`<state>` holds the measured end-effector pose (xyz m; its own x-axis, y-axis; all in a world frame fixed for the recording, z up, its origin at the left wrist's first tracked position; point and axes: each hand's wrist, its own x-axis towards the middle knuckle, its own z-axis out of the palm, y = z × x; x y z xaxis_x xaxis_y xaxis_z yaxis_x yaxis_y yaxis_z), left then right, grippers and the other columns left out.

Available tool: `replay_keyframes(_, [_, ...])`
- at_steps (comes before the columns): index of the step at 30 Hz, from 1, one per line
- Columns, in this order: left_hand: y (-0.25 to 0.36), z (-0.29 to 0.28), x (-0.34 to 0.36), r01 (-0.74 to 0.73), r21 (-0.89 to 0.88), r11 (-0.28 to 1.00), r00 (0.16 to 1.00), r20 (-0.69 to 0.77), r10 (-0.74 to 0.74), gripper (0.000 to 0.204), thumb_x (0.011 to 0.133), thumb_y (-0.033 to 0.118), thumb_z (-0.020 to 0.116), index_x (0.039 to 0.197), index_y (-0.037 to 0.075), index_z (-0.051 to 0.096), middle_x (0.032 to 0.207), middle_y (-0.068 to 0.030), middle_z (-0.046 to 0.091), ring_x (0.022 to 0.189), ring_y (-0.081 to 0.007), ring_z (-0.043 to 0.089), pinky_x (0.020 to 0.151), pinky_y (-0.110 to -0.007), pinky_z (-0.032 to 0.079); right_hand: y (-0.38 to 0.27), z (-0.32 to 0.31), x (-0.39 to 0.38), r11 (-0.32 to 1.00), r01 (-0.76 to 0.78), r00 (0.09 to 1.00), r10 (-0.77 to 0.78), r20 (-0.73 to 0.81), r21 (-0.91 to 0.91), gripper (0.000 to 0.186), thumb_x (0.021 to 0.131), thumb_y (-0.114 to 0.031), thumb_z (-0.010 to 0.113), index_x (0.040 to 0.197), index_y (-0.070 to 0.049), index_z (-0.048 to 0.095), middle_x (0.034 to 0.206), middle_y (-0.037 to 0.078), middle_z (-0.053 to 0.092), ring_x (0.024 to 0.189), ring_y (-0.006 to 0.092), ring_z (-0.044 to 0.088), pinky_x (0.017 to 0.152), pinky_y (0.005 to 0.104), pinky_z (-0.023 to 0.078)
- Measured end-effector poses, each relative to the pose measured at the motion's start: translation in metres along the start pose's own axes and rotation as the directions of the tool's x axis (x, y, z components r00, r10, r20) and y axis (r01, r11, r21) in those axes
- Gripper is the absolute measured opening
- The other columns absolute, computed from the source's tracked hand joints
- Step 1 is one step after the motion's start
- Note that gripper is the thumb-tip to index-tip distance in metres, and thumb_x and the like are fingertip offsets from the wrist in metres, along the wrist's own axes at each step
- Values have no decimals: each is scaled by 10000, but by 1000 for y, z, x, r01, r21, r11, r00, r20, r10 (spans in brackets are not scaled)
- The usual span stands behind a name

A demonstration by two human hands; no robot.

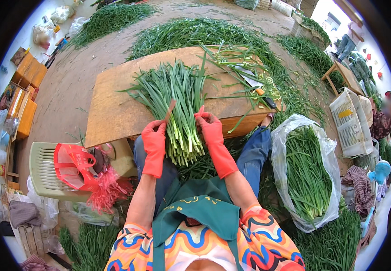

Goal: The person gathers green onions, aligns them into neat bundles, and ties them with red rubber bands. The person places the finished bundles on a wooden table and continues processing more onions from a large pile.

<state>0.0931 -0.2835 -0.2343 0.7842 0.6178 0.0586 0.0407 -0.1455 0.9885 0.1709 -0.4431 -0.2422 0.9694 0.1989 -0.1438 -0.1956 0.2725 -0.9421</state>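
Note:
A thick bundle of garlic chives (175,97) lies on the wooden board, its pale cut stems hanging over the near edge toward my lap. My left hand (154,140), in a red rubber glove, is closed at the bundle's left side, pinching a flat reddish strip (171,109) that stands up over the leaves. On the other side my right hand (211,131), gloved the same way, has its fingers pinched together on what looks like another end of red strip. Whether the strip runs beneath the bundle is hidden.
A knife (256,86) lies among trimmings on the wooden board (109,106). To the left, a plastic chair (42,165) holds a red bag (71,169) and red plastic strips (107,192). A clear bag of chives (310,171) stands at right. Beyond lie chive heaps (195,34).

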Motion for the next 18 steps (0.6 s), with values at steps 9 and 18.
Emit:
replay_keyframes(9, [31, -23, -1, 52, -332, 942, 997, -28, -65, 129, 813, 102, 573, 888, -4, 580, 741, -61, 601, 518, -69, 505, 391, -189, 401, -19, -6, 4, 989, 100, 986, -84, 145, -109, 83, 804, -117, 570, 811, -41, 602, 672, 0, 557, 551, 60, 483, 520, 187, 401])
replay_keyframes(18, [54, 29, 29, -85, 173, 981, 921, 390, 11, 84, 756, 30, 588, 835, 1, 585, 687, -41, 582, 569, -79, 498, 495, -226, 397, -2, 23, 4, 998, 38, 987, -31, 161, -42, 133, 773, -171, 617, 741, -58, 556, 645, -1, 552, 534, 56, 468, 491, 201, 377])
